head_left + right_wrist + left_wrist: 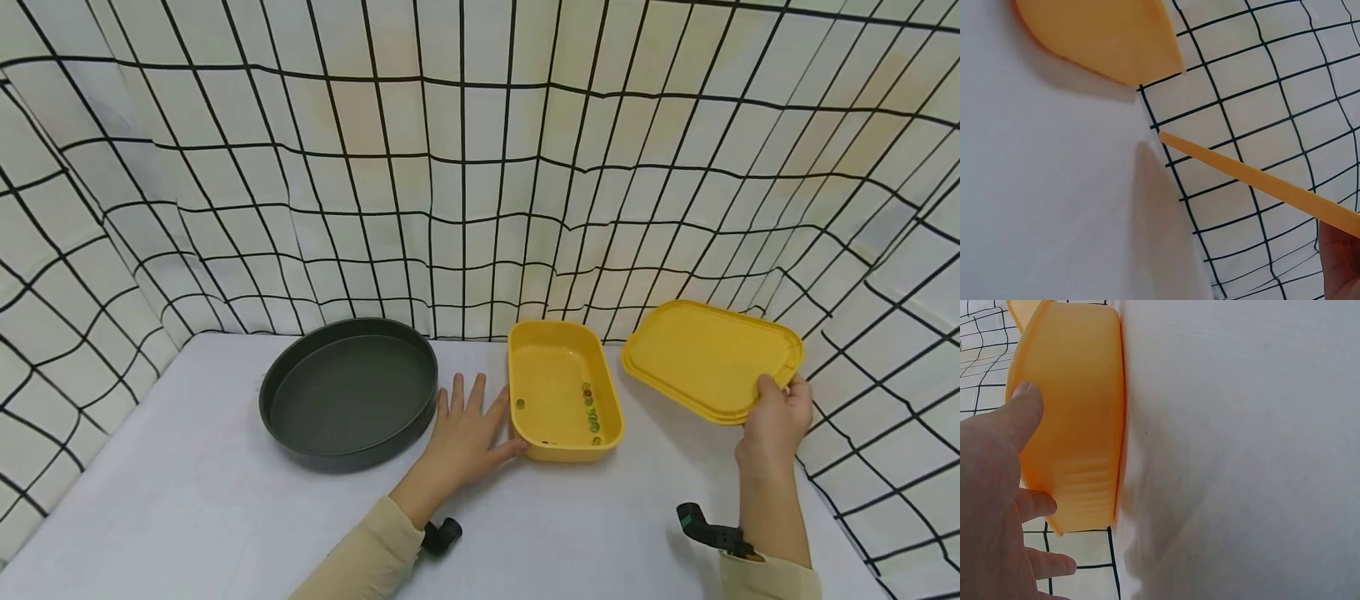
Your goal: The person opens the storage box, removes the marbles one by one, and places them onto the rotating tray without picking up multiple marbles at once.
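Note:
A yellow rectangular container (pixel 555 367) stands upright on the table, with several small green and brown round pieces (pixel 591 408) on its floor. My left hand (pixel 463 437) rests at its left side, fingers spread; the thumb and forefinger touch its wall, as the left wrist view also shows on the yellow side (pixel 1079 412). To the right, my right hand (pixel 777 417) pinches a flat yellow lid (pixel 705 358) by its near right corner. The lid is tilted and raised over the table; in the right wrist view the lid (pixel 1254 178) appears edge-on.
Left of my left hand lies a large round dark grey pan (pixel 348 392). A white cloth with a black grid (pixel 480 192) walls the back and both sides. White covering (pixel 585 533) spreads over the table in front.

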`<action>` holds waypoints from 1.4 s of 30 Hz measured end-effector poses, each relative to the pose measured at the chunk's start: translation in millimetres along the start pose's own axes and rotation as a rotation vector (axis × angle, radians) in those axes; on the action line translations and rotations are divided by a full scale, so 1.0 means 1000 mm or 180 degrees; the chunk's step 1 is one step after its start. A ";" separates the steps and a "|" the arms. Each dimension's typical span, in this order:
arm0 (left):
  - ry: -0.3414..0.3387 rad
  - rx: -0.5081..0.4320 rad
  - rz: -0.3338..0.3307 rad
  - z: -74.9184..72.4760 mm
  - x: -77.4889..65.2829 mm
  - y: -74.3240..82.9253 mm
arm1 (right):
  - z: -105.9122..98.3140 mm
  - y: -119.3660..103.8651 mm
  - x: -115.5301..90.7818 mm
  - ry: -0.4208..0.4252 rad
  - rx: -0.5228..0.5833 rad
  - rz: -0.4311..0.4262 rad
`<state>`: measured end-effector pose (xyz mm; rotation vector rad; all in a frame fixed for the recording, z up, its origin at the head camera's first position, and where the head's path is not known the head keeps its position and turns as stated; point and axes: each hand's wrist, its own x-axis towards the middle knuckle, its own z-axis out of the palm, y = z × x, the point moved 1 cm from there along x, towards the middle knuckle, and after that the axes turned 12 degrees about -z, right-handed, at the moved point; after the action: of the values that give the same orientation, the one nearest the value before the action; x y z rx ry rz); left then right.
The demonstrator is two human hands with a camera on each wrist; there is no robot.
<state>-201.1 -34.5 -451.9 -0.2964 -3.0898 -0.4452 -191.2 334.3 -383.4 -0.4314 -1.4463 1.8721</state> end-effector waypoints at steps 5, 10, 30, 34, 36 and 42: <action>0.0009 -0.0020 0.0033 0.000 -0.002 0.000 | -0.006 0.009 0.002 -0.0020 -0.0165 0.0104; -0.0012 -0.0039 0.0030 -0.001 -0.003 0.001 | -0.012 0.015 0.004 0.0018 -0.0087 0.0211; -0.0048 0.0002 -0.0017 -0.001 -0.001 0.002 | -0.051 0.030 0.020 -0.0597 -0.3273 -0.0243; -0.0044 -0.0009 -0.0032 -0.002 -0.002 0.002 | -0.061 0.030 0.027 -0.1459 -0.3796 0.0089; -0.0040 -0.0007 -0.0039 -0.003 -0.002 0.002 | -0.065 0.032 0.029 -0.2002 -0.3880 0.0357; -0.0020 0.0018 -0.0036 -0.003 -0.001 0.001 | -0.070 0.040 0.029 -0.2742 -0.3890 0.0726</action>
<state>-199.7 -34.2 -448.9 -0.2807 -3.0999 -0.4366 -179.1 399.4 -438.3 -0.3269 -3.1949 1.0938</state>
